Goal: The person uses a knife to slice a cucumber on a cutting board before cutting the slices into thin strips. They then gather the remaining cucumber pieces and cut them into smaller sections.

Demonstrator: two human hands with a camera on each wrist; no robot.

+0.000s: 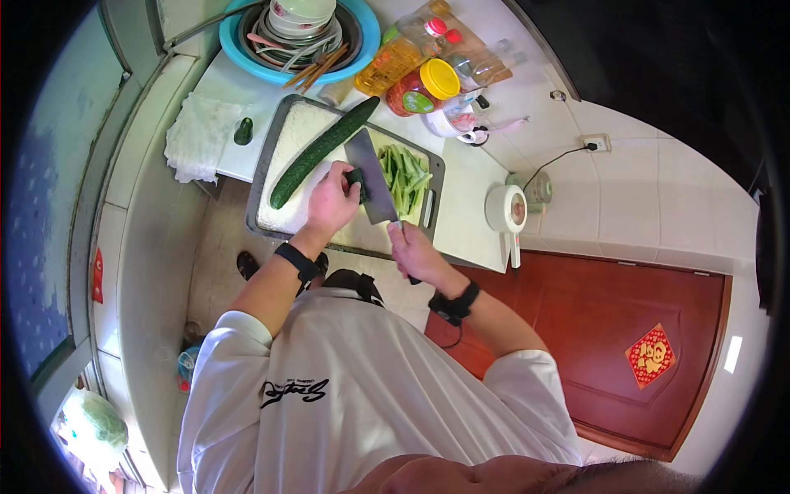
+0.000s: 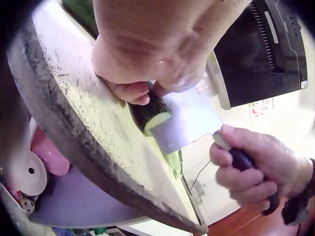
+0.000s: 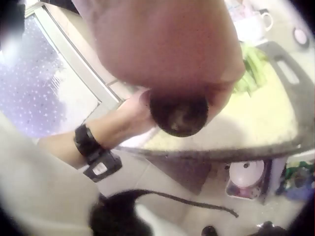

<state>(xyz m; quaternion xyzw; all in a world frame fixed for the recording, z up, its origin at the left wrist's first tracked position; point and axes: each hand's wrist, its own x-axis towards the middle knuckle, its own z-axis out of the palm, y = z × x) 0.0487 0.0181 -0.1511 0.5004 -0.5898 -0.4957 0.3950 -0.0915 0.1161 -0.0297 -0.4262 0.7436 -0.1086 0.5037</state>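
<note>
Two hands at work on a cucumber piece on the cutting board.
Head view: the left hand (image 1: 331, 204) pins the short cucumber piece (image 1: 357, 183) to the cutting board (image 1: 284, 156) while the right hand (image 1: 415, 255) grips the cleaver (image 1: 372, 177); best keep fingertips tucked behind the blade. A whole cucumber (image 1: 322, 151) lies just beside, cut strips (image 1: 405, 174) beyond the blade, bottles (image 1: 403, 62) and a bowl of dishes (image 1: 300, 33) crowd the surface's far edge. Left wrist view: blade flat against the piece's cut face. Right wrist view: fingers clenched round the handle's butt (image 3: 178, 116).

1 whole cucumber (image 1: 322, 151), 1 cleaver (image 1: 372, 176), 2 hands (image 1: 332, 203), 1 board (image 1: 271, 169).
</note>
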